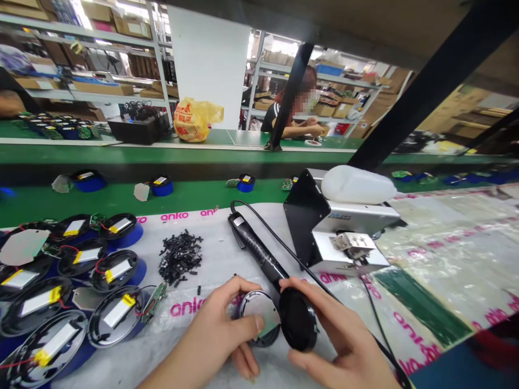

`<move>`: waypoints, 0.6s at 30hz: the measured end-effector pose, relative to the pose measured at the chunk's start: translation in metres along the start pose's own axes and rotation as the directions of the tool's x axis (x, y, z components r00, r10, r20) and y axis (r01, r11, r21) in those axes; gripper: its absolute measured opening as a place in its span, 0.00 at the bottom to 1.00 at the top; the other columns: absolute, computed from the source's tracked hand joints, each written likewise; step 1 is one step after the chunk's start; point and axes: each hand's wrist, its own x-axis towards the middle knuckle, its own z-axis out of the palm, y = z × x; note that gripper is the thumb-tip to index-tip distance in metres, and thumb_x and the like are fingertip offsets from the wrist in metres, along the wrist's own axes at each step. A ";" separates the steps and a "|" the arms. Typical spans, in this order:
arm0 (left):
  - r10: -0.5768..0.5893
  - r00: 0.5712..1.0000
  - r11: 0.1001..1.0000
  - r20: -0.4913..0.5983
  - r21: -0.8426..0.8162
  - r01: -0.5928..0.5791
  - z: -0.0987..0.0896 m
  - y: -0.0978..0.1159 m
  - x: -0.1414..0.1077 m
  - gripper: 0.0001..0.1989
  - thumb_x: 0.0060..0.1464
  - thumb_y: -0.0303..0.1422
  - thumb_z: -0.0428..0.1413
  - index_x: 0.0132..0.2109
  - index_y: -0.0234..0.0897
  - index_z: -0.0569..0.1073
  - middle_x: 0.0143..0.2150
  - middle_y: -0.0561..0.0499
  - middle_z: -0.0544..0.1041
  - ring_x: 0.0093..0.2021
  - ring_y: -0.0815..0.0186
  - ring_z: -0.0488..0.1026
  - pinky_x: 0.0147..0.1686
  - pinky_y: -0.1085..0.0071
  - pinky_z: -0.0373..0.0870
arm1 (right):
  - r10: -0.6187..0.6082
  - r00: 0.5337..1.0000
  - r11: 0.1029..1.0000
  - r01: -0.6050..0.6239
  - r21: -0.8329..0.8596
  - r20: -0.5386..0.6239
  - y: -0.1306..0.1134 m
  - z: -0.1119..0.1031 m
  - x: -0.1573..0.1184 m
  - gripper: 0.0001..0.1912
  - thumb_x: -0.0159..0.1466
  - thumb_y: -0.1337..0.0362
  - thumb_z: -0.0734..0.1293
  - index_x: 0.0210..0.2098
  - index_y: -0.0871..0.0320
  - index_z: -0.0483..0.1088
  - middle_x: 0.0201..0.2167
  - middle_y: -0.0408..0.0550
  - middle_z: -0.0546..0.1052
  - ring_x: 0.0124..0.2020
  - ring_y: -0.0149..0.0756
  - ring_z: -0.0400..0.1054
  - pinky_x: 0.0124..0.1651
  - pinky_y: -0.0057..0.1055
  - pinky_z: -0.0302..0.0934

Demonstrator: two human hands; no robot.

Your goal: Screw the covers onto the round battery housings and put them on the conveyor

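Observation:
Near the bottom centre, my left hand is closed around a round housing, its thumb pressing on the pale plate across the top. Just to the right, my right hand grips a glossy black round cover by its edge, fingers curved around it. The cover stands tilted right beside the housing, and whether they touch is unclear. Behind both lies a black tape-wrapped handheld tool with a cable. A pile of small black pieces sits to the left on the printed sheet.
Several blue-black housings with batteries and wires crowd the left. A metal dispenser machine with a white bottle stands right of centre. More housings sit along the green belt. Across the bench, a person works near a yellow bag.

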 end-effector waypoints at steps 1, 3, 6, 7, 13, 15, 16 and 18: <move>-0.003 1.000 1.000 0.000 -0.005 0.003 0.000 0.000 0.000 0.19 0.51 0.33 0.63 0.49 0.38 0.67 0.30 0.55 0.79 0.16 0.68 0.78 0.14 0.81 0.70 | -0.011 1.000 1.000 0.011 -0.019 -0.005 -0.002 -0.001 0.001 0.38 0.64 0.56 0.71 0.69 0.41 0.53 0.63 0.47 0.71 0.60 0.40 0.69 0.61 0.35 0.62; -0.006 1.000 1.000 -0.003 -0.017 0.006 0.000 -0.001 0.000 0.20 0.50 0.33 0.63 0.49 0.38 0.68 0.39 0.50 0.81 0.17 0.70 0.78 0.14 0.80 0.71 | -0.026 1.000 0.996 0.025 -0.089 -0.012 -0.005 -0.003 0.003 0.37 0.63 0.55 0.72 0.68 0.41 0.55 0.62 0.45 0.72 0.61 0.39 0.68 0.61 0.32 0.62; -0.013 1.000 0.999 -0.008 -0.033 0.013 0.000 -0.004 0.000 0.21 0.50 0.33 0.64 0.50 0.38 0.68 0.46 0.45 0.81 0.17 0.70 0.78 0.14 0.79 0.71 | -0.065 0.998 0.982 0.061 -0.178 -0.016 -0.011 -0.006 0.007 0.36 0.62 0.54 0.73 0.67 0.43 0.58 0.60 0.43 0.74 0.61 0.37 0.68 0.60 0.27 0.61; -0.014 1.000 0.999 -0.009 -0.033 0.014 -0.001 -0.005 0.000 0.21 0.50 0.33 0.64 0.50 0.38 0.68 0.43 0.46 0.82 0.18 0.69 0.79 0.15 0.79 0.71 | -0.084 0.996 0.978 0.081 -0.193 -0.010 -0.013 -0.008 0.009 0.36 0.62 0.55 0.73 0.66 0.44 0.59 0.60 0.44 0.74 0.61 0.37 0.68 0.60 0.26 0.61; -0.018 0.990 0.991 0.137 -0.130 0.036 -0.013 0.003 -0.005 0.20 0.56 0.35 0.61 0.55 0.36 0.71 0.33 0.47 0.83 0.27 0.64 0.82 0.27 0.73 0.79 | -0.220 0.965 0.952 0.244 -0.184 0.141 -0.035 -0.008 0.037 0.32 0.62 0.60 0.74 0.64 0.52 0.64 0.58 0.47 0.76 0.60 0.38 0.69 0.63 0.29 0.63; -0.041 0.979 0.975 0.198 -0.205 0.083 -0.019 0.012 -0.007 0.17 0.56 0.28 0.59 0.54 0.35 0.74 0.37 0.45 0.83 0.31 0.63 0.83 0.34 0.69 0.81 | -0.211 0.949 0.955 0.252 -0.159 0.235 -0.040 -0.006 0.047 0.32 0.61 0.59 0.75 0.63 0.55 0.67 0.58 0.48 0.76 0.60 0.40 0.68 0.61 0.30 0.66; -0.053 0.972 0.967 0.230 -0.231 0.108 -0.022 0.016 -0.008 0.18 0.55 0.25 0.58 0.53 0.35 0.76 0.38 0.45 0.82 0.32 0.62 0.83 0.36 0.67 0.81 | -0.203 0.938 0.956 0.251 -0.148 0.279 -0.041 -0.004 0.052 0.32 0.61 0.58 0.75 0.62 0.55 0.67 0.58 0.49 0.76 0.60 0.41 0.68 0.60 0.31 0.67; -0.066 0.952 0.954 0.298 -0.260 0.147 -0.028 0.022 -0.008 0.23 0.50 0.19 0.56 0.54 0.35 0.77 0.41 0.44 0.82 0.35 0.60 0.84 0.40 0.64 0.81 | -0.211 0.914 0.954 0.269 -0.129 0.347 -0.039 -0.003 0.057 0.32 0.62 0.55 0.73 0.63 0.56 0.67 0.58 0.50 0.75 0.60 0.43 0.67 0.59 0.33 0.68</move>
